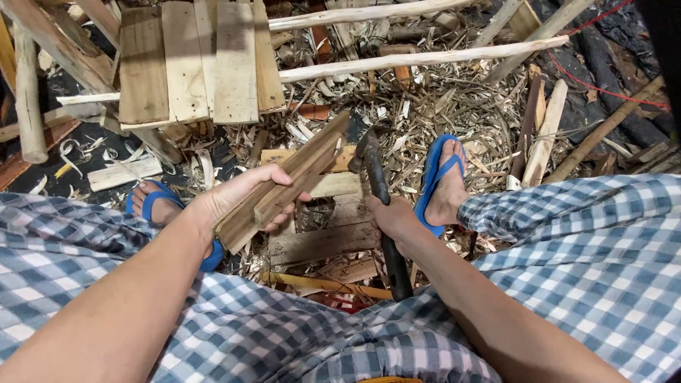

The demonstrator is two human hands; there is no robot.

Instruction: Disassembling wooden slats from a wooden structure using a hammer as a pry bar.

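Observation:
My left hand (237, 198) grips two thin wooden slats (298, 174) held together, slanting up to the right above my lap. My right hand (394, 220) is closed around the dark handle of a hammer (376, 181), whose head points away from me, just right of the slats' upper end. Both hands hover over flat boards (323, 241) lying on the ground between my legs. I sit in blue-and-white checked trousers, with blue sandals on both feet (443, 181).
A small wooden pallet-like panel (191, 60) lies ahead on the left. Peeled poles (425, 58) cross the ground beyond it. Wood shavings and offcuts (440, 106) litter the floor. Loose slats (545, 131) and a red cord lie at the right.

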